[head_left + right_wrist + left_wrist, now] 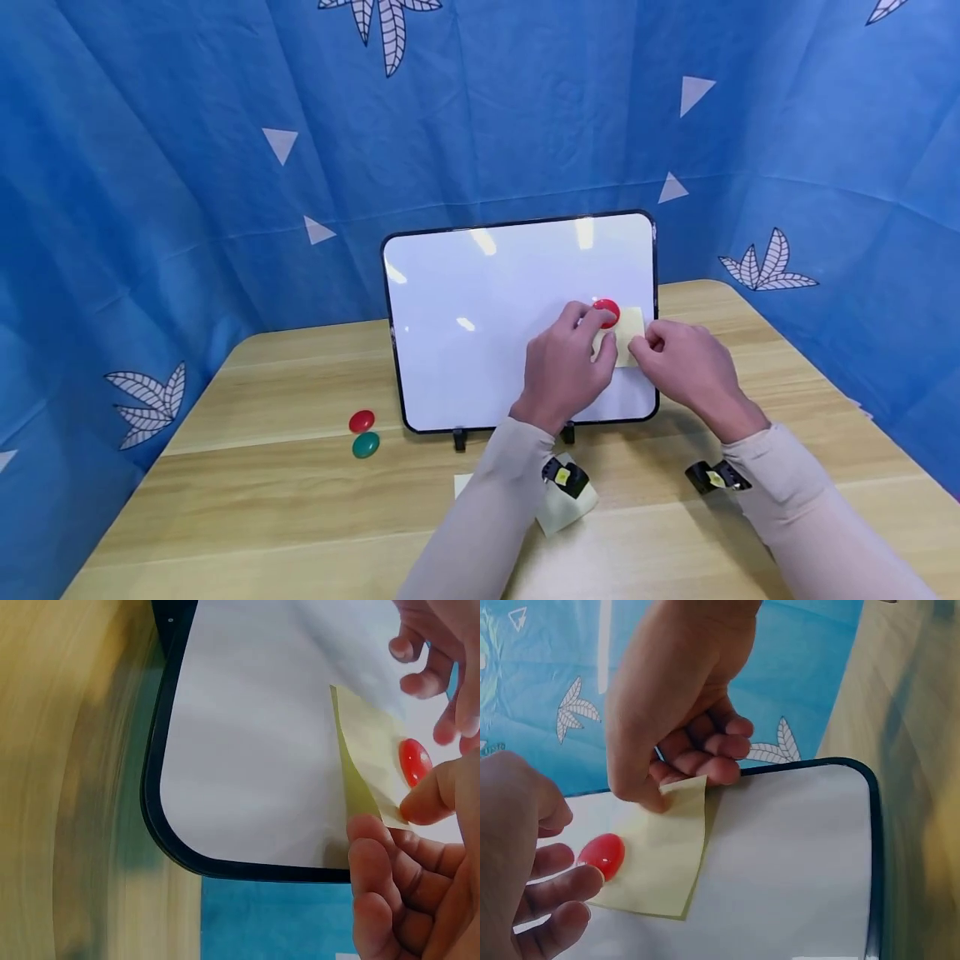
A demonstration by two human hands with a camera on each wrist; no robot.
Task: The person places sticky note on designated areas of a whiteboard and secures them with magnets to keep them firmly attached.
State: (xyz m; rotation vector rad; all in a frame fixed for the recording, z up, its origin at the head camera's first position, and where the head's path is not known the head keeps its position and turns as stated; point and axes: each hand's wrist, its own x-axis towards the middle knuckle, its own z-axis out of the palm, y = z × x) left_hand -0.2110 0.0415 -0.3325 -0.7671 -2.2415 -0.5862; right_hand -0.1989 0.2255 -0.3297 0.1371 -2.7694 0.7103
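Note:
A pale yellow sticky note (656,851) lies against the white board (472,333), under a round red magnet (609,855) near the note's edge. My right hand (686,362) pinches the note's right edge between thumb and fingers, and one side of the paper lifts off the board in the right wrist view. Close by the magnet is my left hand (566,362), its fingers loosely bent and spread apart. One left fingertip overlaps the magnet in the left wrist view; whether it touches cannot be told.
The black-framed board stands upright on small black feet (460,439). Left of it lie a red magnet (362,421) and a green magnet (366,444). More pale paper (566,508) lies on the wooden table (262,500), partly under my left arm. A blue curtain (525,108) hangs behind.

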